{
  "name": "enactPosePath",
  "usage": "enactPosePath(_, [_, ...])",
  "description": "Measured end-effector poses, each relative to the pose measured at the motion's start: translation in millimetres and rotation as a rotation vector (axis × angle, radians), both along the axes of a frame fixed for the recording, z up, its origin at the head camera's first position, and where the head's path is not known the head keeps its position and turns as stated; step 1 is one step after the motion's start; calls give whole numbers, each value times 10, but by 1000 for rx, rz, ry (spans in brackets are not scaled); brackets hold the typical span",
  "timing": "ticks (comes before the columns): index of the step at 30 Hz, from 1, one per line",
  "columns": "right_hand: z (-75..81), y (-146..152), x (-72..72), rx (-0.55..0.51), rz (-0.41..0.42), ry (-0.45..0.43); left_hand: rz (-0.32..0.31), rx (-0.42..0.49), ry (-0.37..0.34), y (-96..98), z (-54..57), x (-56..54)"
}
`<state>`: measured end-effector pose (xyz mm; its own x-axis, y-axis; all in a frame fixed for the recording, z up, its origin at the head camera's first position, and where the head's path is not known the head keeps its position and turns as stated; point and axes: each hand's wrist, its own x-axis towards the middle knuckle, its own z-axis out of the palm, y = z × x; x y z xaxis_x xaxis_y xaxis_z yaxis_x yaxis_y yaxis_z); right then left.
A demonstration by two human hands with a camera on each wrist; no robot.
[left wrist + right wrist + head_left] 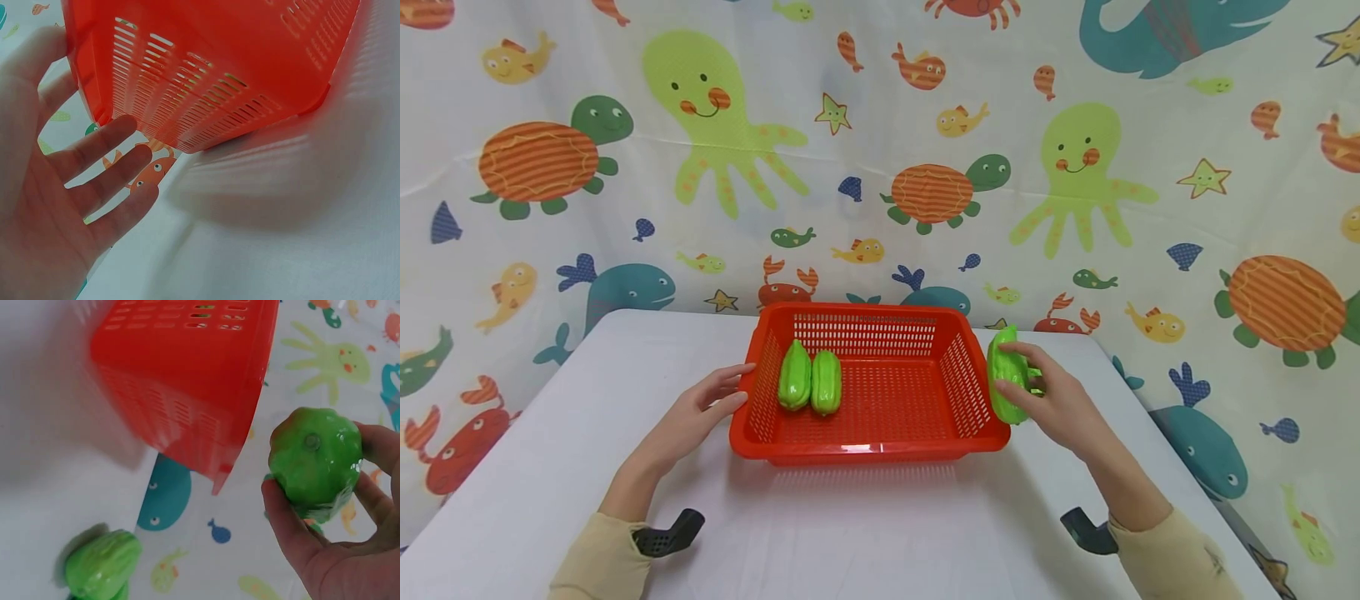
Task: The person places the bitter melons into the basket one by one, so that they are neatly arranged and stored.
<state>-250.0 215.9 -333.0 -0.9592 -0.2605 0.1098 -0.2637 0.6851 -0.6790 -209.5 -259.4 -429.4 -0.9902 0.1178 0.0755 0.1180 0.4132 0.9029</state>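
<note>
Basket [868, 452], red and slotted, stands on the white table [865, 533] before me, two green gourds [827, 382] side by side in its left end. My right hand [1060, 404] grasps another gourd [1000, 367] near its right side; my left hand [696, 417] is relaxed, fingertips at its left side. From the left wrist I see what the head view hides: fingers spread outside it. From the right wrist, the held gourd shows end-on, apart from the basket, and a further gourd [103, 565] lies on the table, largely masked by my hand in the head view. Behind hangs white cloth [865, 117] printed with sea creatures [932, 193].
</note>
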Motion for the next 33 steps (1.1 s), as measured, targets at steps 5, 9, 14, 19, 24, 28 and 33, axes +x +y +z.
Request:
enactPosePath(5, [58, -124, -74, 12, 44, 14, 2, 0, 2, 1, -1, 4])
enactPosePath(9, [101, -229, -129, 16, 70, 23, 7, -3, 1, 5, -1, 9])
enactPosePath(14, [145, -354, -214, 10, 92, 30, 12, -4, -3, 11, 8, 14])
enactPosePath(19, [173, -471, -306, -17, 102, -25, 13, -5, -4, 7, 6, 15])
enactPosePath(24, [172, -585, -425, -15, 133, -39, 9, -3, 0, 1, 1, 4])
enactPosePath(28, [173, -702, -510, 31, 157, -33, 7, 1, -1, -1, 3, -5])
enactPosePath(33, [158, -845, -617, 65, 191, -47, 2, 3, 0, -4, 5, -9])
